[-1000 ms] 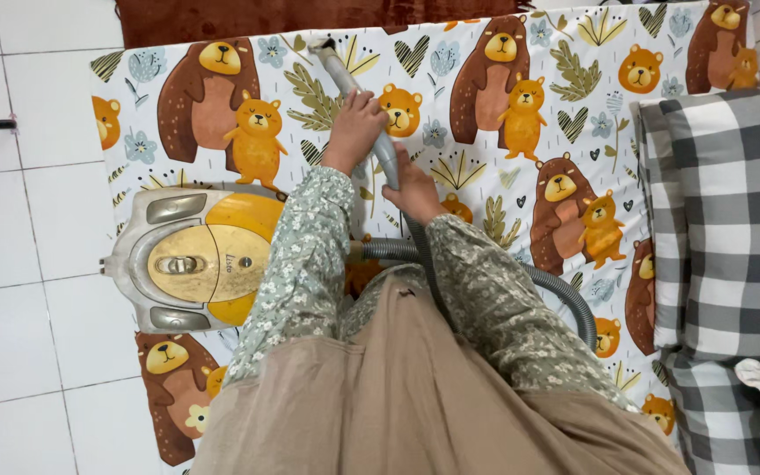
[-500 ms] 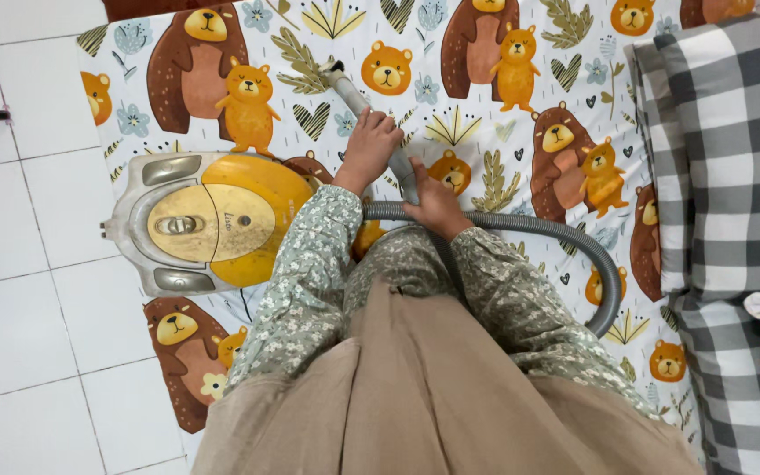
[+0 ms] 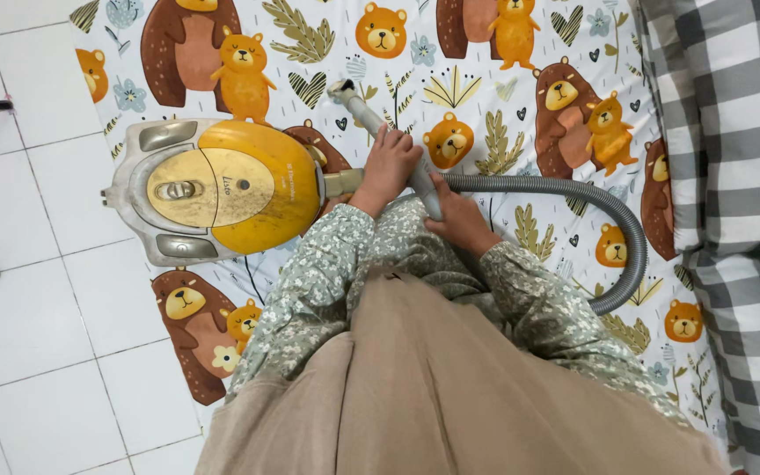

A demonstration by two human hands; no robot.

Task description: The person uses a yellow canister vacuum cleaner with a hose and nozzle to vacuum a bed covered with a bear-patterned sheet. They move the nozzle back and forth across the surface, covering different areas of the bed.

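Left hand [image 3: 390, 167] and right hand [image 3: 456, 215] both curled shut, close together, floral-sleeved forearms extended forward

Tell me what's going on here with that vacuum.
A person in floral sleeves holds the grey vacuum wand with both hands: the left hand higher up, the right hand lower, near where the grey ribbed hose joins. The wand's tip rests on a bear-print mattress. The yellow canister vacuum sits on the mattress's left side, by the white tiled floor. A grey checked blanket lies to the right.
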